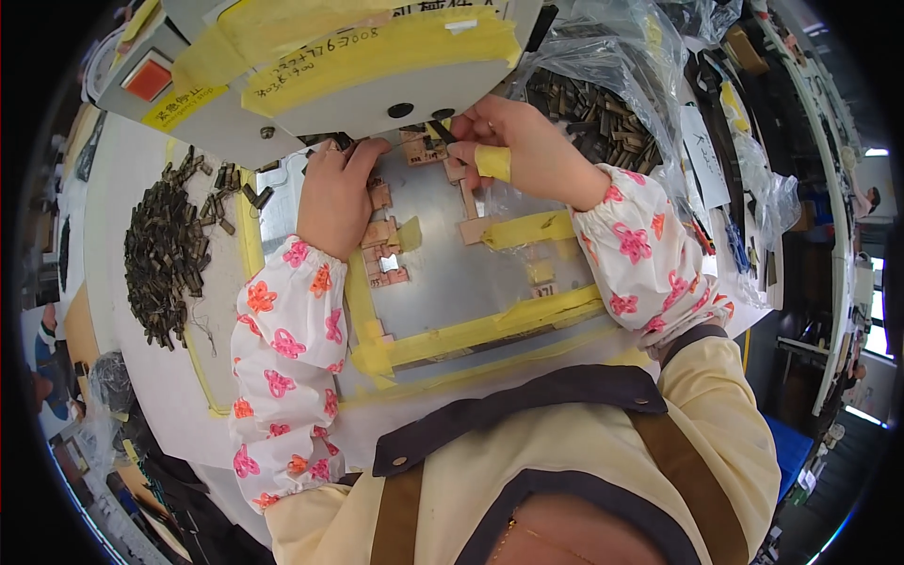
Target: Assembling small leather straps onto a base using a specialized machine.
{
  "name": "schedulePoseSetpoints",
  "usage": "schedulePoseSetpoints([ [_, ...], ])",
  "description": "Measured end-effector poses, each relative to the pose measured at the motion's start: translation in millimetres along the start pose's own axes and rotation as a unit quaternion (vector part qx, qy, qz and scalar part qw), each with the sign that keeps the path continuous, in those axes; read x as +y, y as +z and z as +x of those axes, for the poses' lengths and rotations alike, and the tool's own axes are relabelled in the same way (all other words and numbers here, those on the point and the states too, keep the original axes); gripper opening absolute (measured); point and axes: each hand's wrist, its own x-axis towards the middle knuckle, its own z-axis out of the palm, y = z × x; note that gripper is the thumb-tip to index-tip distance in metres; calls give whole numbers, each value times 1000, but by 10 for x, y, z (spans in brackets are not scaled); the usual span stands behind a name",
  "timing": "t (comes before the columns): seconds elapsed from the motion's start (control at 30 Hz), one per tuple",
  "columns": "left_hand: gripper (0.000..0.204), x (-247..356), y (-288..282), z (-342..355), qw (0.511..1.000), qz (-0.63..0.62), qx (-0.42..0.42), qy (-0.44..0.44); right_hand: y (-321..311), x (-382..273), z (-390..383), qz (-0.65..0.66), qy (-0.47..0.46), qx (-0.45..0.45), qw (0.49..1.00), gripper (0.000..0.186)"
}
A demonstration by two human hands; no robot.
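Observation:
My left hand (336, 193) is curled up under the grey head of a machine (320, 66), fingertips pinched on something I cannot make out. My right hand (513, 151), with yellow tape around one finger, pinches a small dark metal piece (443, 130) just below the machine head. Both hands hover over a metal work plate (452, 273) edged with yellow tape, where small tan guide blocks (381, 250) are fixed. Both forearms wear white sleeve covers with pink and orange flowers.
A heap of small dark metal parts (169, 250) lies on the table at the left. A clear plastic bag with more dark parts (593, 108) sits at the upper right. An orange button (148, 79) is on the machine's left side.

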Motion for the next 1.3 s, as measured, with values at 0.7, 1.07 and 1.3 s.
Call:
schedulePoseSetpoints([
  [0.7,12,120,-73,87,987,-131,-42,-86,-102,138,88,-303,-241,58,920,14],
  [1.07,13,17,-62,59,996,-88,-2,-31,-253,237,151,-327,-261,25,908,15],
  [1.3,14,17,-27,68,997,-76,-1,-10,-222,299,184,-323,-285,54,901,18],
])
